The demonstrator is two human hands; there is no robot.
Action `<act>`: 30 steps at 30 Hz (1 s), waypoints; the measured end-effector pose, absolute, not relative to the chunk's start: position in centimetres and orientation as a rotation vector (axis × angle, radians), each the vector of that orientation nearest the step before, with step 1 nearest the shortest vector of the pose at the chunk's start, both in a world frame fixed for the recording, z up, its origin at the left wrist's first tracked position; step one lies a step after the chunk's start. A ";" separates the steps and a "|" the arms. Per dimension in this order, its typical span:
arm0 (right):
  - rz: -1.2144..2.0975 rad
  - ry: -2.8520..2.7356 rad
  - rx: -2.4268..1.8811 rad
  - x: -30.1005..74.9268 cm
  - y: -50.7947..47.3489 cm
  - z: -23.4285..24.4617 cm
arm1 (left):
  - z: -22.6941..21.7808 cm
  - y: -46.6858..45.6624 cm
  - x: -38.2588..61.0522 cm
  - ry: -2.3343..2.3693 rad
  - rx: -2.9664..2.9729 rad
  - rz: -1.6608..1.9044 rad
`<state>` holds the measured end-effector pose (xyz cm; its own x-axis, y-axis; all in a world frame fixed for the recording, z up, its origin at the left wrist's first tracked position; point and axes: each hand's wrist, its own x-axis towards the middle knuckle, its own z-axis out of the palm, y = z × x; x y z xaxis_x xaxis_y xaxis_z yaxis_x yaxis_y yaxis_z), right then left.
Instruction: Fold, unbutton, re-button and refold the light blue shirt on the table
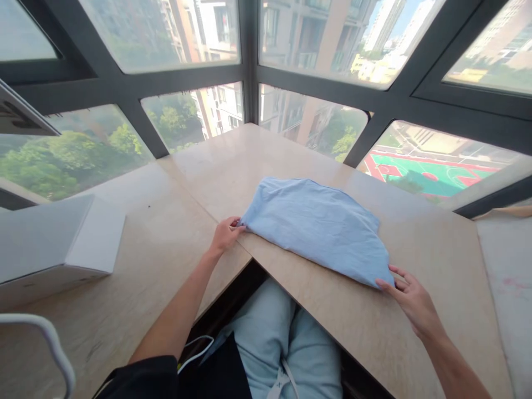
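A light blue piece of folded cloth [316,227] lies flat on the beige stone counter, with a long straight edge toward me and a rounded far side. It looks like a garment, but its exact kind does not show. At its left corner my left hand [226,233] pinches the fabric between thumb and fingers. My right hand [405,291] grips the near right corner, thumb in front and fingers behind. Between the two hands the near edge is stretched out, with slight wrinkles across the surface.
The beige counter [199,177] fits into a window corner with dark frames [249,61]. A white box [62,244] stands on the left, near a curved white tube [50,338]. Below the counter's front edge are my legs [270,321] and a thin white cable [199,352].
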<state>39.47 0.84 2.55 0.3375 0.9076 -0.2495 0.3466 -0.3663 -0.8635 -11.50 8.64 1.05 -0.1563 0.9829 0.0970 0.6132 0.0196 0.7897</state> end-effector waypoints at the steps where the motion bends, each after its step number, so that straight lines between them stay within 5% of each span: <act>1: 0.971 -1.122 -1.892 39.7 0.8 2.6 | 1.0 8.7 -11.9 1.798 1.626 0.978; 22: 1.017 -1.326 -2.002 41.3 -0.5 2.5 | 3.9 10.8 -14.6 1.465 1.463 0.587; 30: 1.315 -1.417 -1.970 41.3 -2.1 4.2 | 4.8 11.4 -17.1 1.256 1.434 0.071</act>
